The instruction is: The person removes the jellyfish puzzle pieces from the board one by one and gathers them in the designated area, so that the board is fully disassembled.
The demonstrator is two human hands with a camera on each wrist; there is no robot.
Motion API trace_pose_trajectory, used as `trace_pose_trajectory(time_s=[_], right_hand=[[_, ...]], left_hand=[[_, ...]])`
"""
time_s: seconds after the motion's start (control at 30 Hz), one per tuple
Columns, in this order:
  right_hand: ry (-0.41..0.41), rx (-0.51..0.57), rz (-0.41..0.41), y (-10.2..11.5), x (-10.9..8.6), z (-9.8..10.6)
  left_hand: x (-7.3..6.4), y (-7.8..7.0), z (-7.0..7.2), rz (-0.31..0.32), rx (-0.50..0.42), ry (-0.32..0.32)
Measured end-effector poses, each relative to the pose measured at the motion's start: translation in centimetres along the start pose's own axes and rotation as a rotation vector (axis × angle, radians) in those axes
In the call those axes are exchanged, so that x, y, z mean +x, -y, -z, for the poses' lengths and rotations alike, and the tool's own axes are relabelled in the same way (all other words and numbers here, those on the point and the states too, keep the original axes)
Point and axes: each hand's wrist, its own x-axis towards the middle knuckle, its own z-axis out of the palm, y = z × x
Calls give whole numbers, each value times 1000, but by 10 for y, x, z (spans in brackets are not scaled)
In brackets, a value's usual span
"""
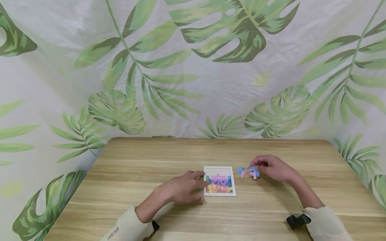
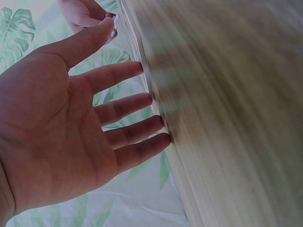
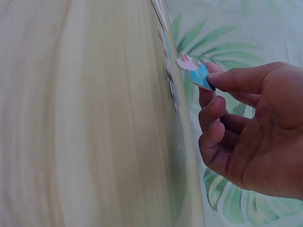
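We see a wood-grained table (image 1: 135,160) with rounded far corners, and behind it a creased pale cloth (image 1: 211,83) printed with green leaves. On it, from the left, we find the left hand (image 1: 184,188), fingers apart and extended at the left edge of a flat, white-bordered puzzle board (image 1: 218,171); just right lie loose puzzle pieces (image 1: 241,172), then the right hand (image 1: 272,167), pinching a blue-and-pink piece (image 3: 198,75) between thumb and finger.

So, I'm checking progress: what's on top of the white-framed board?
On the board, colorful puzzle pieces sit below a pale area. The left hand overlaps the board's left edge, covering whatever lies beneath.
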Motion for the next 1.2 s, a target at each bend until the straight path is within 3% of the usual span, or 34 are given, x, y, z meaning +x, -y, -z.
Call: trace_pose_trajectory(time_s=[0.37, 0.83, 1.2], right_hand=[[8, 8, -6, -18, -15, 13], [7, 15, -53, -24, -26, 18], [-35, -121, -31, -26, -16, 13]], left_hand=[[0, 0, 0, 4, -8, 3], [-1, -2, 1, 22, -19, 16], [-1, -2, 1, 20, -31, 14]])
